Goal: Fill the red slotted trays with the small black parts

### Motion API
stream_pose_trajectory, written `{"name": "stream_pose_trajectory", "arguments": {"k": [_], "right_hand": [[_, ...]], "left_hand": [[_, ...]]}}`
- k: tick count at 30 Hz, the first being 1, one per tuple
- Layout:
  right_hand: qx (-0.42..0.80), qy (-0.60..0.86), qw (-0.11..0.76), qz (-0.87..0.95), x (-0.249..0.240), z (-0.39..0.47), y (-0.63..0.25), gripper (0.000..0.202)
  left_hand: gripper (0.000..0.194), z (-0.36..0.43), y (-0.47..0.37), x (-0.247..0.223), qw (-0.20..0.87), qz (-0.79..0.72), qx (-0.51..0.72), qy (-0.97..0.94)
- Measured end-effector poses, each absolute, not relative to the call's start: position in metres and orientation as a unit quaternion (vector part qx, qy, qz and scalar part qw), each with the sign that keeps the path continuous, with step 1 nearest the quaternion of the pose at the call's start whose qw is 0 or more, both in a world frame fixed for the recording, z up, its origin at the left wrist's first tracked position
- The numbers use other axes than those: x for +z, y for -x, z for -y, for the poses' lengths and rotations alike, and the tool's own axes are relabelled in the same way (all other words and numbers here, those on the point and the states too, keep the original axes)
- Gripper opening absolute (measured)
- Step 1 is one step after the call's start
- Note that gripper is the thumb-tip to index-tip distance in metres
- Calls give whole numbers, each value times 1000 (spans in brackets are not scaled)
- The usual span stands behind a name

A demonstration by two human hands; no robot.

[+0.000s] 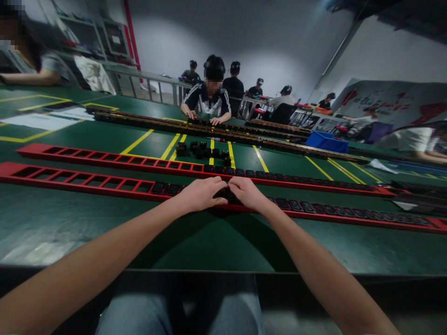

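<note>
My left hand (204,193) and my right hand (247,193) meet over the near red rail (115,186), fingers curled around a black socket block (228,195) in its slots. My fingers mostly hide that block, so I cannot tell how deep it sits. Black socket blocks (307,206) fill the rail to the right of my hands, and a couple more (159,187) lie just left of them. Further left, the slots are open frames. Behind it runs a second red rail (104,159), likewise filled with black blocks on its right part.
Loose black blocks (199,150) lie in a group behind the rails. Long dark rails (237,132) cross the green table (87,223), with a blue bin (326,142) beyond. Across the table a person (209,93) works with both hands. Paper sheets (38,122) lie at left.
</note>
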State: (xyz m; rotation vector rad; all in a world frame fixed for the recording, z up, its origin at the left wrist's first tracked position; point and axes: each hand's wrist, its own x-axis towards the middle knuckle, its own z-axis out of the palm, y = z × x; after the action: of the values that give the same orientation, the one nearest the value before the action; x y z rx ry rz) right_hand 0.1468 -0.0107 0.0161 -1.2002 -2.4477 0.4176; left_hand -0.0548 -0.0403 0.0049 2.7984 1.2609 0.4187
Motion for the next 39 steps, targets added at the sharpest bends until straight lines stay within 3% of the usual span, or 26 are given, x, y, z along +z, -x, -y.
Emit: {"name": "stream_pose_trajectory", "arguments": {"k": [11,39], "right_hand": [[147,421,177,877,14,11,-146,24],[123,420,125,891,16,17,-146,13]], "left_hand": [[28,44,53,9,14,-420,128,-898],[26,43,53,10,32,-419,133,-898]]}}
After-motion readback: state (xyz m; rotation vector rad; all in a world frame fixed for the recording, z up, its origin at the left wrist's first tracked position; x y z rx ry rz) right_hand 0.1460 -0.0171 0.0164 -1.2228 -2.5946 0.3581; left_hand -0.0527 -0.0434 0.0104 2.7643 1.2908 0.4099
